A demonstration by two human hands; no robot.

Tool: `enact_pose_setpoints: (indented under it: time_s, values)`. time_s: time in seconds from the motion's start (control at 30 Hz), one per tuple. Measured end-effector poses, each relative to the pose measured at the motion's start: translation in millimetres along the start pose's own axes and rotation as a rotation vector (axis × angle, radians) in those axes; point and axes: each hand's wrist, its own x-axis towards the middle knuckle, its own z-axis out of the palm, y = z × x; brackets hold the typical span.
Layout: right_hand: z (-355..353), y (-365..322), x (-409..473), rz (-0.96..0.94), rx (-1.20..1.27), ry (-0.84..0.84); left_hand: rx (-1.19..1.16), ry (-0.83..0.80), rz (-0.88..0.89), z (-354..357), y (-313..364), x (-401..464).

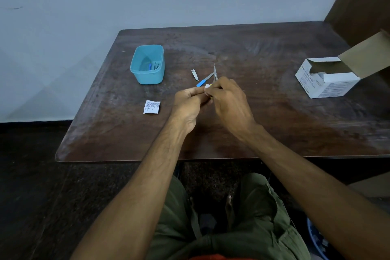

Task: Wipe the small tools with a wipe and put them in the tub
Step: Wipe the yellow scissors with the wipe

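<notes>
Small scissors (215, 72) with yellow handles point away from me, blades up, at the table's middle. My right hand (229, 101) grips their handle end. My left hand (191, 102) pinches a white wipe (207, 86) against the scissors' handles; most of the wipe is hidden between my fingers. On the table just beyond lie a blue-handled tool (204, 80) and a metal nail clipper (195, 75). The light-blue tub (147, 64) stands far left and holds a couple of small tools, one with a blue handle.
A torn white wipe sachet (151, 107) lies left of my hands. An open white cardboard box (329, 79) of wipes sits at the right of the dark wooden table (253, 133). A wall runs behind the table.
</notes>
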Motion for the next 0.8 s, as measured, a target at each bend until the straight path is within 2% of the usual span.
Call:
enact_pose_setpoints:
  time_s: [0.23, 0.43, 0.63, 0.8]
  values:
    - [1, 0, -9, -0.115, -0.115, 0.02, -0.102, 0.038, -0.08, -1, 1, -2]
    - [-1, 1, -18, -0.213, -0.168, 0.022, -0.008, 0.038, -0.067, -4, 1, 4]
    - [-8, 12, -16, -0.324, -0.278, 0.01, -0.009, 0.06, -0.1, -5, 1, 4]
    - [-12, 15, -19, -0.369, -0.232, -0.026, -0.009, 0.09, -0.069, -11, 1, 8]
